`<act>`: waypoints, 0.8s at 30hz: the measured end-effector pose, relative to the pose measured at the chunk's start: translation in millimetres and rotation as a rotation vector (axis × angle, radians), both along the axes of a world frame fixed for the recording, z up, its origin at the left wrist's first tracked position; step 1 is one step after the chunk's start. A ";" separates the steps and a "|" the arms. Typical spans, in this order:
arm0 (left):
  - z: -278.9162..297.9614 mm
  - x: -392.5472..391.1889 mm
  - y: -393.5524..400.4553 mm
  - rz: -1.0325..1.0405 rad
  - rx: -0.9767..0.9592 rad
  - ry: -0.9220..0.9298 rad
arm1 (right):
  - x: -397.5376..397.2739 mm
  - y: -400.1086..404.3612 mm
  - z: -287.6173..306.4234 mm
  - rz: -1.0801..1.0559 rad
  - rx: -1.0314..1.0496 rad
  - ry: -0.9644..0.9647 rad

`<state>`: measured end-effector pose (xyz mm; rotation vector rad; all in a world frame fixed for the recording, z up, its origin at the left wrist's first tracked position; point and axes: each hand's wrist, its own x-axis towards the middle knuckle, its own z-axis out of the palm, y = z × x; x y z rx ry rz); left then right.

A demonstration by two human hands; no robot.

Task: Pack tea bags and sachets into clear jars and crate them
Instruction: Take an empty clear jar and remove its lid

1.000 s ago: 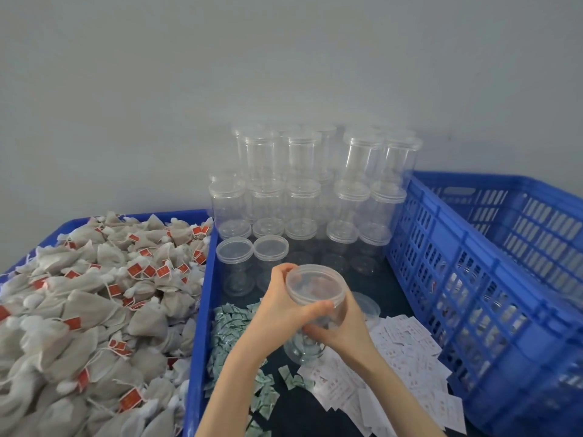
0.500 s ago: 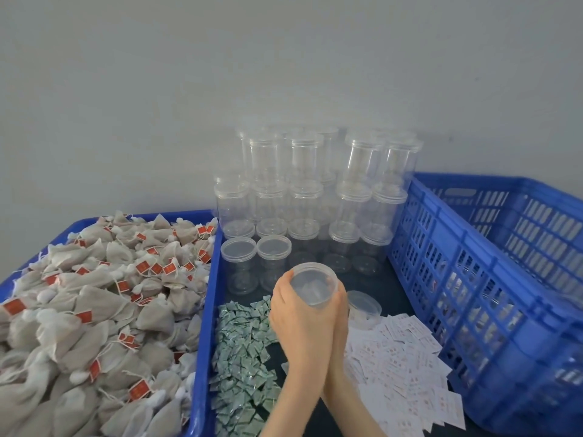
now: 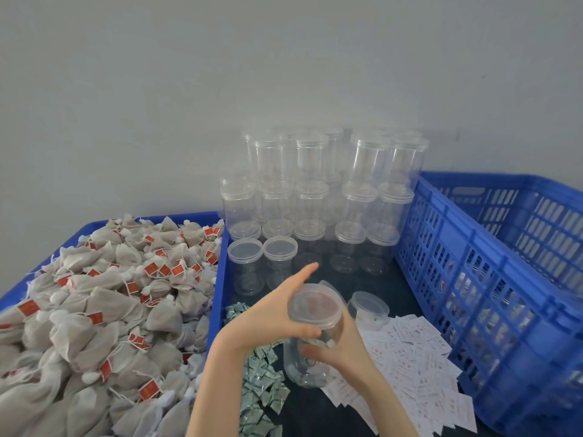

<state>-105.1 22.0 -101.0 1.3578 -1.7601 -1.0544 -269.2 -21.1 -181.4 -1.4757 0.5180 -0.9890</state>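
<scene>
I hold a clear jar [image 3: 310,367] tilted over the dark tray floor. My left hand [image 3: 268,313] grips its clear lid [image 3: 315,305] from the left, thumb along the lid's front edge and index finger pointing straight up. My right hand [image 3: 342,348] grips the jar body from the right. Grey tea bags [image 3: 104,313] with red tags are heaped in the blue tray on the left. Green sachets [image 3: 263,378] lie below my left wrist. White sachets [image 3: 410,361] are spread on the right. What the jar contains I cannot tell.
Several empty lidded jars [image 3: 315,197] are stacked against the wall at the back. A loose clear lid [image 3: 368,307] lies just right of the held jar. A blue slatted crate [image 3: 492,279] stands on the right, close to my right arm.
Half a second ago both hands were pressed together around the jar. My left hand has since moved to the lid's left side, and the jar is tilted.
</scene>
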 end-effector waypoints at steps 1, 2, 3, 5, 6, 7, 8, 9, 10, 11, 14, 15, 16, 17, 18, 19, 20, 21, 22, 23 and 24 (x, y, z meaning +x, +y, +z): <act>0.7 -1.0 -2.2 0.013 -0.008 -0.054 | 1.6 -0.1 -4.0 -0.028 -0.006 0.028; 0.3 -3.6 -4.5 0.057 -0.025 -0.108 | 2.9 -1.2 -11.0 -0.065 -0.056 0.057; -0.7 -9.1 -6.8 0.141 -0.046 -0.159 | 7.6 -1.3 -7.7 -0.161 -0.042 0.084; -4.3 -29.5 -10.1 0.418 -0.100 -0.241 | 15.1 -1.1 -5.7 -0.327 -0.148 0.181; -6.5 -42.8 -10.6 0.572 -0.131 -0.268 | 19.4 -1.0 -5.1 -0.364 -0.187 0.227; -8.7 -55.7 -10.9 0.704 -0.156 -0.277 | 25.7 0.8 1.4 -0.403 -0.128 0.213; -10.7 -66.0 -11.2 0.806 -0.175 -0.270 | 27.9 0.0 8.1 -0.384 0.040 0.096; -12.0 -72.4 -11.9 0.873 -0.183 -0.257 | 27.0 1.5 7.4 -0.340 0.132 -0.019; -11.8 -74.5 -13.1 0.903 -0.174 -0.243 | 30.0 3.1 8.5 -0.308 0.163 -0.064; -10.3 -73.9 -14.9 0.899 -0.149 -0.231 | 32.1 5.4 13.1 -0.312 0.180 -0.045; -4.5 -64.2 -15.1 0.719 -0.049 -0.208 | 26.4 1.0 2.4 -0.364 0.033 0.051; -3.2 -59.1 -12.3 0.626 -0.030 -0.200 | 21.4 -2.6 -0.2 -0.432 -0.053 0.120; -2.4 -52.2 -8.8 0.533 -0.013 -0.182 | 18.1 -6.5 -2.2 -0.463 -0.093 0.159; -1.4 -43.5 -5.2 0.449 0.001 -0.152 | 15.7 -9.0 -2.7 -0.474 -0.105 0.187; -0.1 -33.4 -2.4 0.382 0.013 -0.116 | 12.6 -8.4 -1.8 -0.428 -0.084 0.158; 1.4 -23.2 0.0 0.333 0.021 -0.086 | 9.1 -8.1 -2.7 -0.370 -0.051 0.120; 3.3 -13.8 1.2 0.298 0.025 -0.062 | 6.5 -8.4 -2.9 -0.316 -0.022 0.079; 5.3 -6.0 2.2 0.267 0.027 -0.037 | 5.1 -6.7 -2.9 -0.259 0.003 0.049; 7.4 0.5 2.7 0.228 0.027 -0.006 | 5.1 -4.2 -2.8 -0.203 0.012 0.022; 9.1 5.4 3.0 0.174 0.031 0.034 | 6.7 -0.4 -1.3 -0.170 0.009 0.015; 10.2 8.9 3.2 0.111 0.043 0.079 | 8.3 1.6 -1.0 -0.147 0.016 0.013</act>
